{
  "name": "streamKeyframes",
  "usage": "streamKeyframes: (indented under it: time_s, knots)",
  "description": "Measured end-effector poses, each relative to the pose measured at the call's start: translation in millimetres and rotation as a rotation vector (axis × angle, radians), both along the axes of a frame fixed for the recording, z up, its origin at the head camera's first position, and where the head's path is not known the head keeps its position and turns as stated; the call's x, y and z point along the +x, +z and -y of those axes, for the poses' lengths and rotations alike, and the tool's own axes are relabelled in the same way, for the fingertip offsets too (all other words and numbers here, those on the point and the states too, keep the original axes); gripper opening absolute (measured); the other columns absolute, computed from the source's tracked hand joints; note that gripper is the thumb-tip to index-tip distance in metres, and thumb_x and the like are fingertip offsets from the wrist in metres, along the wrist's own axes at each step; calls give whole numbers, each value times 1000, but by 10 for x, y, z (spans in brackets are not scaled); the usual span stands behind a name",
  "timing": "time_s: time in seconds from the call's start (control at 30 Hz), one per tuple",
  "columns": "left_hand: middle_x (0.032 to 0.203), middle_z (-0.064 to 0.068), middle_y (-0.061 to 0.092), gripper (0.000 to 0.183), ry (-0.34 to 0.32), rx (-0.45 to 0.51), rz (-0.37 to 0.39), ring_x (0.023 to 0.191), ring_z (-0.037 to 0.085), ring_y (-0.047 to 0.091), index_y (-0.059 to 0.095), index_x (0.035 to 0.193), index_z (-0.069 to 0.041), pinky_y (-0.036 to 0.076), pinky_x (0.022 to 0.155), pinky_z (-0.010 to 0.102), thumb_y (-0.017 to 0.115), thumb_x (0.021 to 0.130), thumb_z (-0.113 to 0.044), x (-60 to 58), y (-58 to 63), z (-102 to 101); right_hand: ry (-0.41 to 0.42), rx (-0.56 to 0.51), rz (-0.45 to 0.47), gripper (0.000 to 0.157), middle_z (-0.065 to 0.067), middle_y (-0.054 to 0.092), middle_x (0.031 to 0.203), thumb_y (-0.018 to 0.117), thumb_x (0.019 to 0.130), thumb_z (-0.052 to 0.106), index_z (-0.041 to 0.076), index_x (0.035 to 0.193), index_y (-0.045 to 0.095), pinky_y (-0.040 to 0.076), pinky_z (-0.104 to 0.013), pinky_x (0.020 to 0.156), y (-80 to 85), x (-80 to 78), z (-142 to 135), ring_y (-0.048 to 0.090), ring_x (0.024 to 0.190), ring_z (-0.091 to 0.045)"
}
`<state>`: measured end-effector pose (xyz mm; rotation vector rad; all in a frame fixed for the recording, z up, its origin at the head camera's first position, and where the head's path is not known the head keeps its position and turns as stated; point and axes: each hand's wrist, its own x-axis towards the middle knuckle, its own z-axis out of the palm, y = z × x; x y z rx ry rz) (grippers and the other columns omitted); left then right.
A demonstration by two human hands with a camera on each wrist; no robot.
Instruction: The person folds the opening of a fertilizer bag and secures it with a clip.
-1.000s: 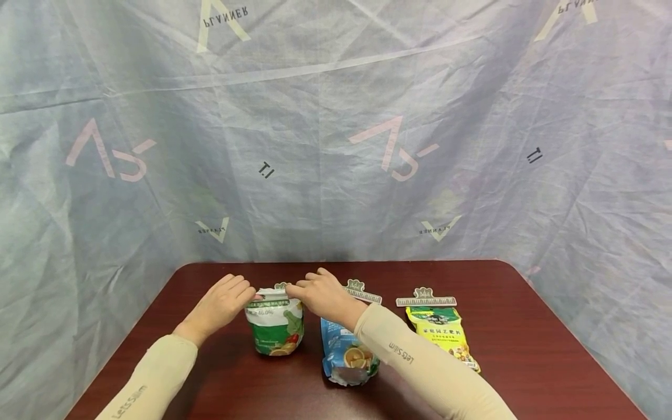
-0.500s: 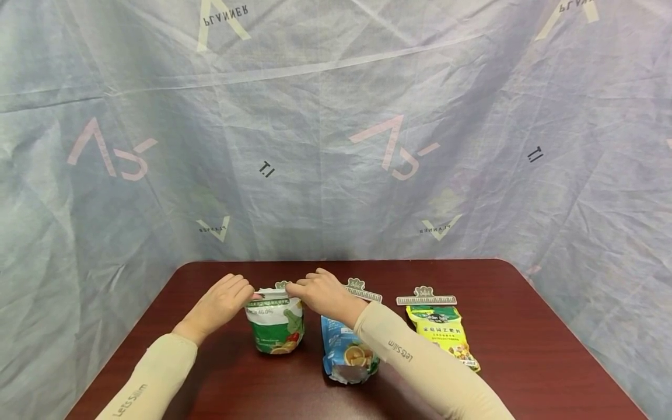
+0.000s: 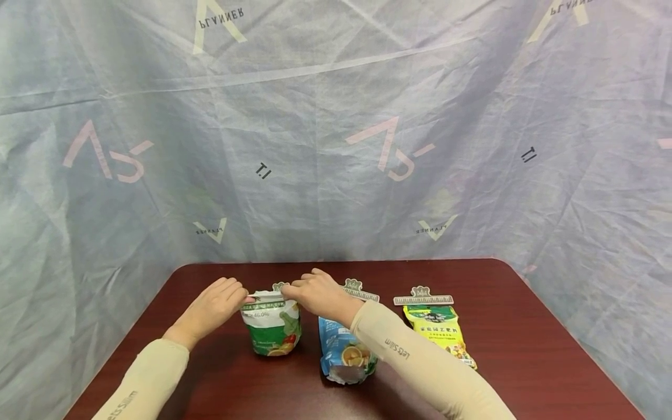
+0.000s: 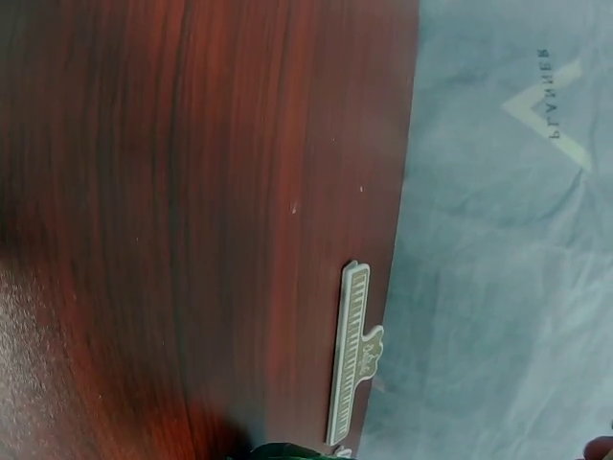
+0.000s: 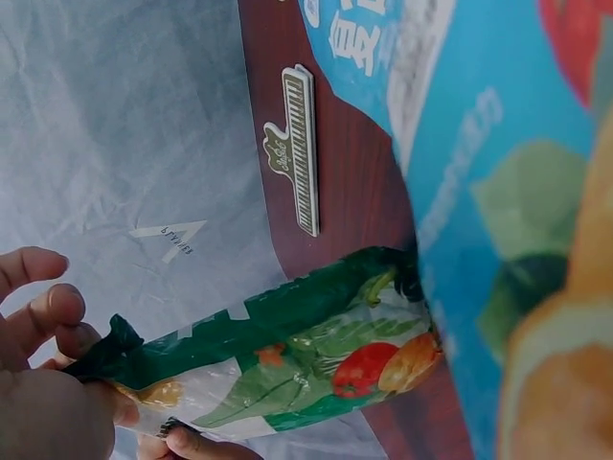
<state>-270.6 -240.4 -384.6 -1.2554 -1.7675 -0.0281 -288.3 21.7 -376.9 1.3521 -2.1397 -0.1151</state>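
In the head view a green-and-white fertilizer bag (image 3: 273, 332) with printed vegetables stands upright at the table's left middle. My left hand (image 3: 212, 309) pinches its top left corner. With thumb and fingers, my right hand (image 3: 322, 294) grips the top right corner, which looks bunched in the right wrist view, where the bag (image 5: 287, 364) stretches sideways. The white top edge runs between both hands. Directly behind the bag lies a piano-keyboard-patterned clip (image 4: 351, 355), mostly hidden from the head camera. A blue bag (image 3: 343, 356) with orange pictures sits under my right forearm, partly covered.
A second keyboard clip (image 3: 359, 291) lies behind the blue bag. At the right, a yellow-and-green bag (image 3: 438, 332) lies flat below a third clip (image 3: 424, 297). The dark red table (image 3: 525, 361) ends at a hanging grey cloth (image 3: 336, 192).
Both hands keep hold of the bag's top corners. The whole head view has shifted slightly left; the left hand and bag appear a little lower. Nothing else visibly moves.
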Motion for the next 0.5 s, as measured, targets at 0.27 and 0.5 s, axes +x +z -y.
streamKeyframes:
  time_s: [0.27,0.5]
  knots:
    - [71,2,45,31,17,16,-7,62,17,41,54,77,-2,32,53,27,42,99,-21,27,-27,85,6,-6,-28,19,15,59,77,68,83,19,24,95,54,32,-25,57,5,6,1,49,63,-8]
    - [72,3,47,30,37,27,7,64,18,44,54,79,-2,36,55,30,42,99,-21,29,-73,109,5,-17,-41,19,14,58,76,68,83,20,24,97,55,30,-25,57,-23,-10,-18,46,61,-8]
